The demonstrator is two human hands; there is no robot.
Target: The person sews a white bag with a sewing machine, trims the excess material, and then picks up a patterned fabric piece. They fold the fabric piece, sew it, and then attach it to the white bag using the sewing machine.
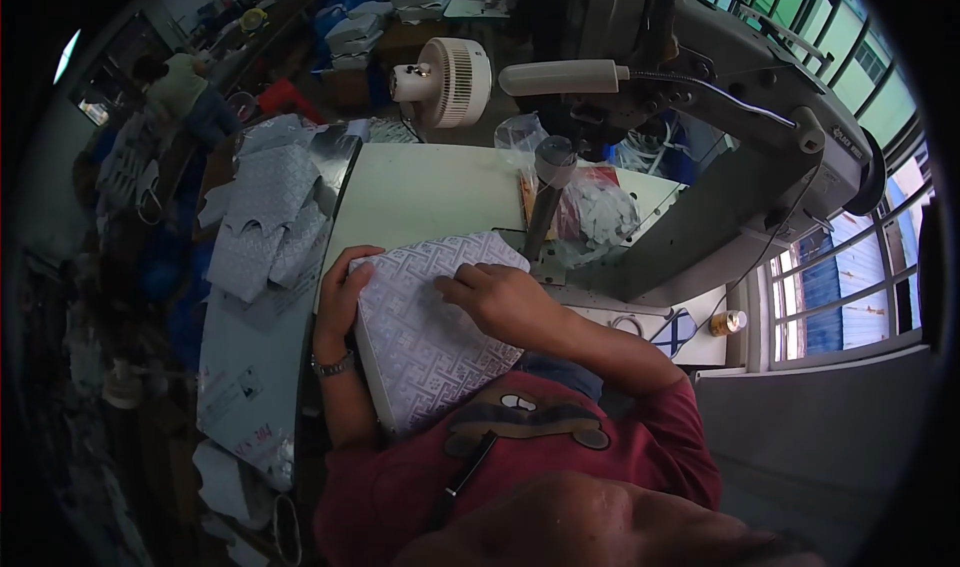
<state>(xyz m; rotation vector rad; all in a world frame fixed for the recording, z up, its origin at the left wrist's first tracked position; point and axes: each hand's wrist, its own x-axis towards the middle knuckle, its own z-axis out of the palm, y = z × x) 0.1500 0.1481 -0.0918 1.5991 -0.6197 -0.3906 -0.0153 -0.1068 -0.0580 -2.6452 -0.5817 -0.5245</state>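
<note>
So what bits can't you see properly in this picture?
All in the head view:
1. Left hand: part of its grip is tucked behind the edge of the patterned piece.
2. Near end of the patterned piece: covered by the red shirt.
3. Needle of the sewing machine: lost in dark shadow.
4. Person at the back: too small and blurred.

I see both hands on a grey patterned panel (430, 352) at the counter's (430, 192) near edge. The left hand (340, 297) curls over its nine o'clock edge, and the right hand (497, 299) presses down on top. A sewing machine (770, 167) stands at two o'clock, with cut pieces (265, 217) stacked at ten.
</note>
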